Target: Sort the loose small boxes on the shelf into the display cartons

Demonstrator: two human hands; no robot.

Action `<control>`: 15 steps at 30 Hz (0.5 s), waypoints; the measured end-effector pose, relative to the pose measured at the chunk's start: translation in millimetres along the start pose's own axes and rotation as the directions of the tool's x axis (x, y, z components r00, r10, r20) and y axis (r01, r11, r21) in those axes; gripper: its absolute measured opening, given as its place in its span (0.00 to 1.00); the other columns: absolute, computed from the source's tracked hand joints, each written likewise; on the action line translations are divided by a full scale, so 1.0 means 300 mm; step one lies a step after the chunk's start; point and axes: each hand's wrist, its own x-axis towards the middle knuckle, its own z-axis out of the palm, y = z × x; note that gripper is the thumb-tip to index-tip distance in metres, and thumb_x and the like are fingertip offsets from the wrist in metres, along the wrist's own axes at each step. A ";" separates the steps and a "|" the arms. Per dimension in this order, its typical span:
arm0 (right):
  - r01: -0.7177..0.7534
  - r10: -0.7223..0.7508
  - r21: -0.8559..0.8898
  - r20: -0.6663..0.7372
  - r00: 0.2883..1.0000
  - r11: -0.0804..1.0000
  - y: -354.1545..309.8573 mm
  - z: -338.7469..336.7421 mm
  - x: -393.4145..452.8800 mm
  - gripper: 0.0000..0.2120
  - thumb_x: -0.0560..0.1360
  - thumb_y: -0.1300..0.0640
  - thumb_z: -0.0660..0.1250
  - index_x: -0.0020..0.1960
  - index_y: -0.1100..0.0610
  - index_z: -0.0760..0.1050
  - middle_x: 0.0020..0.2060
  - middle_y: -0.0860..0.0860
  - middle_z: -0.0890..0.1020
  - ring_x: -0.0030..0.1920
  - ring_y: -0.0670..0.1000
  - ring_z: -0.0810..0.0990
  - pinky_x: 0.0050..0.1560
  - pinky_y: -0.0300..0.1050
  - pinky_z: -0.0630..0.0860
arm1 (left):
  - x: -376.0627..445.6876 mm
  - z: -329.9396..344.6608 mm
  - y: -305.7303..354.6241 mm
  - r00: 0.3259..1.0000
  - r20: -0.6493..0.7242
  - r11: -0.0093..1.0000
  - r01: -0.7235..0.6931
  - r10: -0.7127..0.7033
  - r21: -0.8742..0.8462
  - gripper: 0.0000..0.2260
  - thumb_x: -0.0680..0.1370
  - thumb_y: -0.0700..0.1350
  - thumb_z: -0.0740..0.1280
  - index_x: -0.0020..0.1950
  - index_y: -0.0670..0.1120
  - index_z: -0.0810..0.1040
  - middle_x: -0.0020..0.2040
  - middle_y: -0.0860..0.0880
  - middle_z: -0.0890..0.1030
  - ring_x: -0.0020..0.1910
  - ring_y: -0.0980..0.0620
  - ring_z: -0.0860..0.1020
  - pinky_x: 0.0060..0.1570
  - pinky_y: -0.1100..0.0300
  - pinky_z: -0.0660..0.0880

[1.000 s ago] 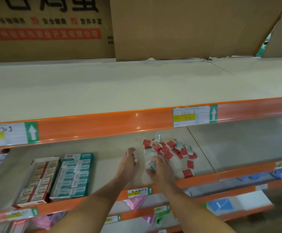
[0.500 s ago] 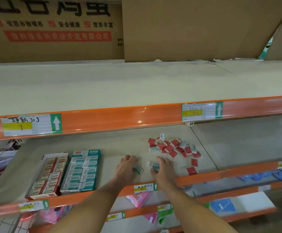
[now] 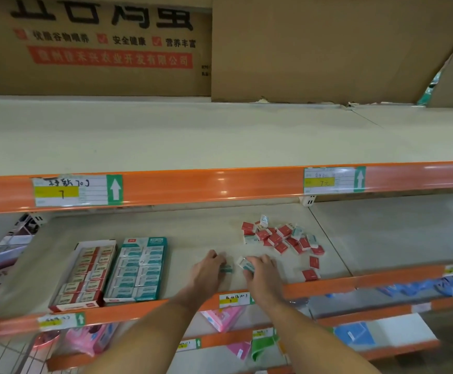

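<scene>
you're mid-pickup — left hand (image 3: 207, 273) and right hand (image 3: 260, 271) each curl round a teal box (image 3: 226, 269); next, the teal carton (image 3: 136, 268) at lower left.

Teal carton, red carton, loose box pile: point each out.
teal carton (image 3: 136, 268), head view, middle of its top rows
red carton (image 3: 85, 276), head view, middle of its packed boxes
loose box pile (image 3: 282, 237), head view, centre of the heap

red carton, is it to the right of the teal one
No, the red carton sits left of the teal carton, touching it side by side on the shelf.
</scene>
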 end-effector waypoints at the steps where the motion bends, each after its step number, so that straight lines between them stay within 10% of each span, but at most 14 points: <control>1: 0.011 -0.011 0.002 0.004 1.000 1.000 -0.013 0.001 0.002 0.17 0.81 0.51 0.63 0.69 0.51 0.72 0.61 0.49 0.73 0.62 0.49 0.69 0.59 0.42 0.71 | -0.001 -0.009 -0.010 1.000 -0.008 1.000 -0.013 0.013 -0.012 0.11 0.80 0.47 0.62 0.61 0.51 0.75 0.56 0.49 0.73 0.50 0.45 0.77 0.51 0.56 0.73; 15: 0.075 -0.075 -0.003 0.062 0.995 0.997 -0.274 0.086 0.028 0.16 0.81 0.55 0.62 0.68 0.50 0.73 0.61 0.50 0.73 0.63 0.52 0.70 0.59 0.46 0.71 | -0.056 -0.209 -0.253 0.998 -0.065 1.000 -0.017 0.017 0.002 0.13 0.80 0.44 0.63 0.63 0.52 0.77 0.58 0.50 0.72 0.50 0.45 0.78 0.49 0.52 0.74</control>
